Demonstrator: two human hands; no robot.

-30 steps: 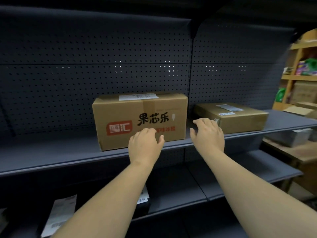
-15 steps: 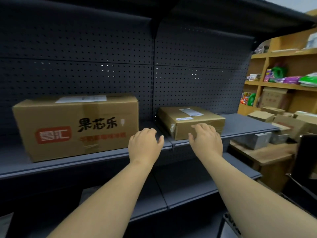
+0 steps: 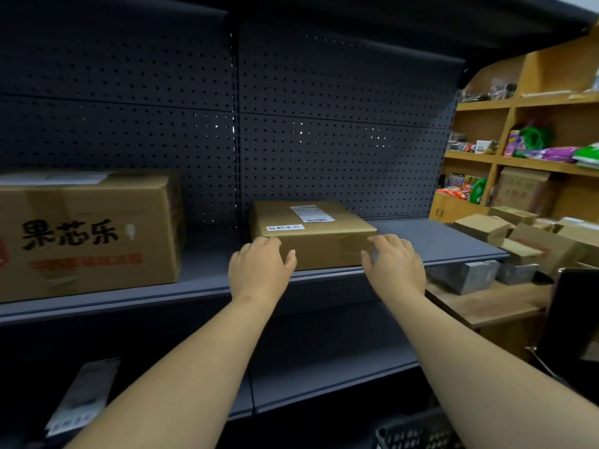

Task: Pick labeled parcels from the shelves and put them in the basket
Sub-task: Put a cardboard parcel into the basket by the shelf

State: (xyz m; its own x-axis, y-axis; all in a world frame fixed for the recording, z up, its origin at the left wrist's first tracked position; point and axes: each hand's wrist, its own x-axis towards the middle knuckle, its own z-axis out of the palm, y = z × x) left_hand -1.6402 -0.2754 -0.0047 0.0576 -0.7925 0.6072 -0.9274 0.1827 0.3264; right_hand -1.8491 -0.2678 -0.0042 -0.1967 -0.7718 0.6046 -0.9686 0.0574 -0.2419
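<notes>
You are reaching for the flat labeled parcel (image 3: 312,234) on the grey shelf (image 3: 437,244); your left hand (image 3: 259,270) and right hand (image 3: 393,267) flank its front corners, fingers loosely spread (holding nothing yet). Next, clamp both sides and lift toward the basket (image 3: 418,432)

On the shelf (image 3: 207,280) the parcel (image 3: 311,234) stands right of the big box (image 3: 87,234); a basket (image 3: 418,432) is below.

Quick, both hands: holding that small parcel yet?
Left hand: open, at the small parcel's front left corner, no grip yet.
Right hand: open, at its front right corner, no grip.
</notes>
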